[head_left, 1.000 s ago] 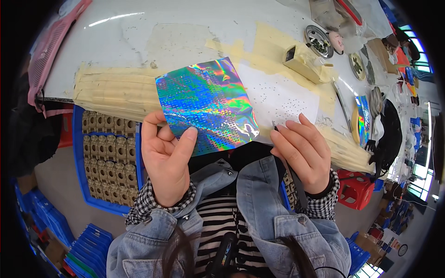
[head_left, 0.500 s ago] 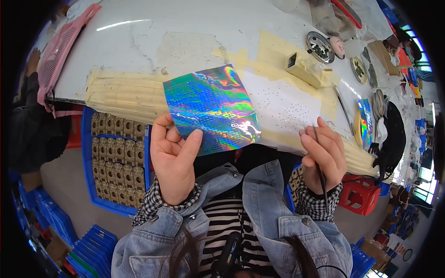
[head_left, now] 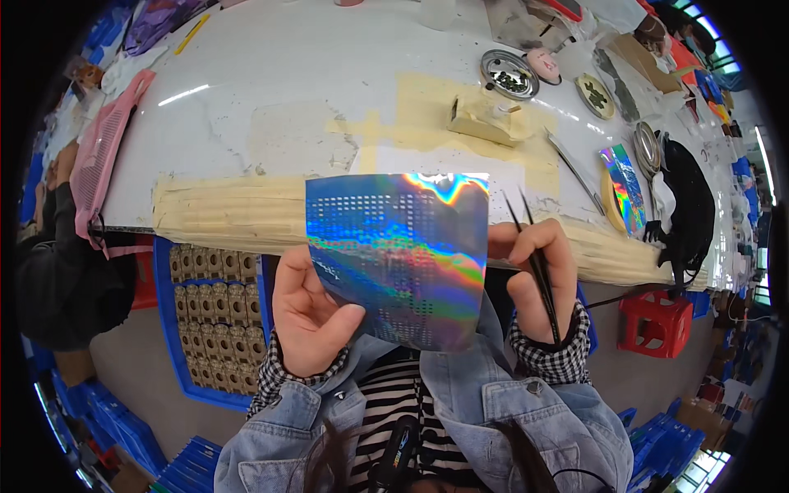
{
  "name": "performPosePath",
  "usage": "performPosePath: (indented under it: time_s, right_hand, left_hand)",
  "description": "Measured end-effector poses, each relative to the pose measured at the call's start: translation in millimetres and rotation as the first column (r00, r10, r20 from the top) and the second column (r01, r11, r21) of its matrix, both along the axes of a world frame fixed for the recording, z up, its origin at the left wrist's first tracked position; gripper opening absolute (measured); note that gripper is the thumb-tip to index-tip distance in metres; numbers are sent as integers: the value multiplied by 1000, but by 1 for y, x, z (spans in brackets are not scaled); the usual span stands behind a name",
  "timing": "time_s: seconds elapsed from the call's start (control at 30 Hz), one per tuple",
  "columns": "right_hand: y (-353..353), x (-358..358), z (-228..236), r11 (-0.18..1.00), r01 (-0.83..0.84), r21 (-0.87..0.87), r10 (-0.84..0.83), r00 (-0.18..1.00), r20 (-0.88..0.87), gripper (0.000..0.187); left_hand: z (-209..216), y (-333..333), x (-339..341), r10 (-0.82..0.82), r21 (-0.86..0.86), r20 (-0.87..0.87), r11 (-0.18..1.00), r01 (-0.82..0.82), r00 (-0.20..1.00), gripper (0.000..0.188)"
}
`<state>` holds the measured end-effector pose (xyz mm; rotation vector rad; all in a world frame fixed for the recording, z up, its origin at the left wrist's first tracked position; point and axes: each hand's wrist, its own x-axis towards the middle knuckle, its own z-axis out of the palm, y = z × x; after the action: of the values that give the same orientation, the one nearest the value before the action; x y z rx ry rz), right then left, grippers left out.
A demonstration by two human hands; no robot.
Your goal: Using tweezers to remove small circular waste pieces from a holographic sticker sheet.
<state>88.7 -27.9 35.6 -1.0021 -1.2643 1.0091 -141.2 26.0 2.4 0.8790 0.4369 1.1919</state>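
Observation:
A shiny holographic sheet [head_left: 394, 271] with rows of small cut-out slots is held up in front of me, over the table's near edge. My left hand [head_left: 316, 316] grips it at the lower left, thumb on the front. Black tweezers [head_left: 540, 275] are held in my right hand [head_left: 542, 279], tips apart and pointing up. Some right fingers reach behind the sheet's right edge, so whether they pinch it is hidden. Beyond the sheet, a white paper [head_left: 501, 171] on the table is mostly covered from view.
A tape-wrapped block [head_left: 485, 122], a metal dish [head_left: 509, 76] of dark bits and long metal tweezers [head_left: 575, 172] lie farther back. Another holographic piece [head_left: 625, 193] is at right. A blue crate [head_left: 177, 345] of camouflage-patterned parts stands below left. A co-worker [head_left: 74, 287] sits at left.
The sheet has come nearer to me and turned more upright. My right hand has moved left to the sheet's edge, its tweezers now pointing up. The view has shifted, too.

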Motion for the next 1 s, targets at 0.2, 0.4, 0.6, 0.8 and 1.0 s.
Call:
performPosePath:
  time_s: [0.2,0.4,0.6,0.8,1.0]
  right_hand:
    - [2,13,0,997,-15,-74,-7,958,-286,20]
    - [-7,44,6,980,126,-155,-165,948,-271,16]
    - [-15,59,14,964,206,-169,-244,939,-244,27]
    - [2,98,33,929,370,-6,-370,927,-64,26]
    - [37,209,36,868,497,12,-488,848,208,19]
  left_hand:
    - [6,-4,25,-161,26,-109,986,165,981,47]
    - [14,-3,53,-227,-58,-211,974,220,951,44]
    - [16,-5,80,-241,-37,-208,970,238,948,42]
    - [20,-13,86,-302,-117,-222,952,283,927,47]
    - [20,-18,87,-353,-85,-292,935,344,889,42]
